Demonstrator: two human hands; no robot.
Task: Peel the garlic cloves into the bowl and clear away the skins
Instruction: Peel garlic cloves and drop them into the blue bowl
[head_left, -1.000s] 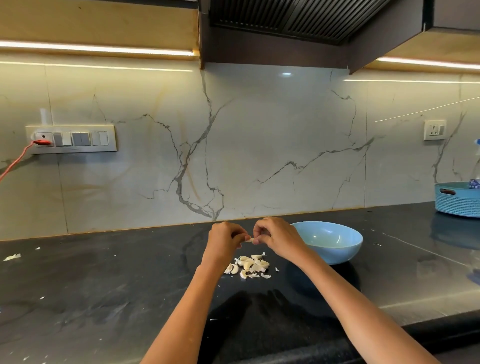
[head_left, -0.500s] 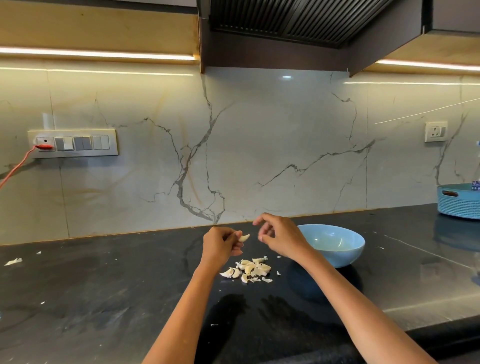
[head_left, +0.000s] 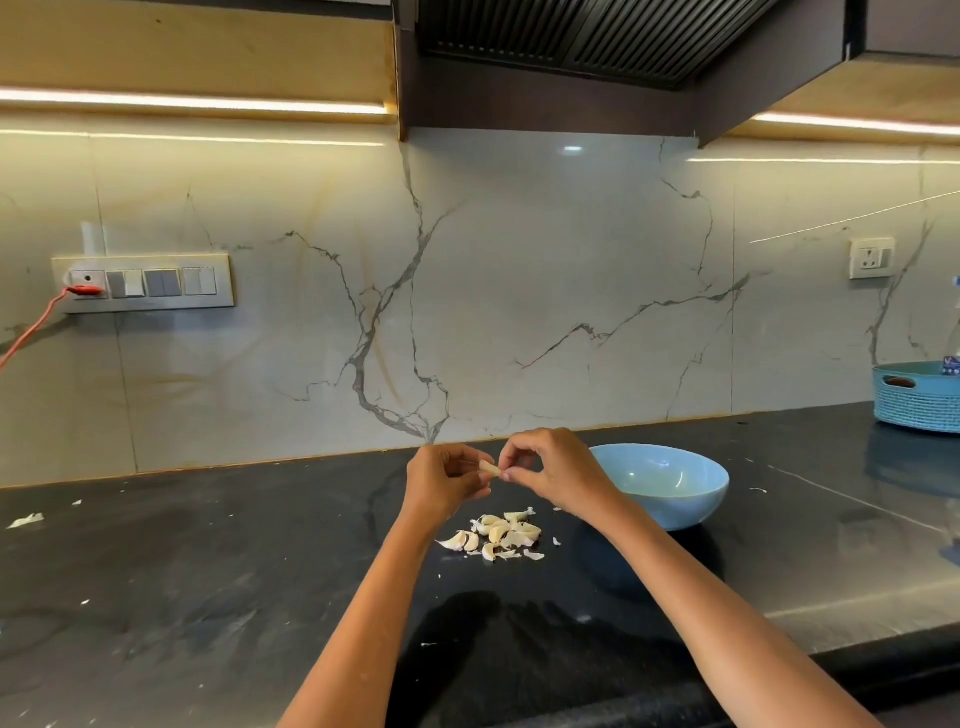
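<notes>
Garlic clove (head_left: 489, 467) is held up between both hands, above the dark bench (head_left: 208, 571) and just left of the light blue bowl (head_left: 670, 512). The left hand (head_left: 441, 480) is curled around the clove's near-left end, while the right hand (head_left: 550, 475) pinches at its right end, fingertips bent in as if working at the skin. The clove's long axis seems to run roughly left to right between the two grips, tilted slightly. The bowl lies to the right of the clove, behind the right wrist, so the right hand is judged the nearer one for dropping a peeled clove in. Directly below the hands, a pile of cloves and loose skins (head_left: 498, 535) rests on the bench, just left of the bowl and not touching it. Whether the held clove is fully peeled cannot be told; much of it is hidden by the fingers. Nothing can be made out inside the bowl, though its near wall hides part of the bottom. Small white scraps (head_left: 26, 519) are scattered at the far left of the bench. A blue woven basket (head_left: 917, 410) is cut off by the right edge.
</notes>
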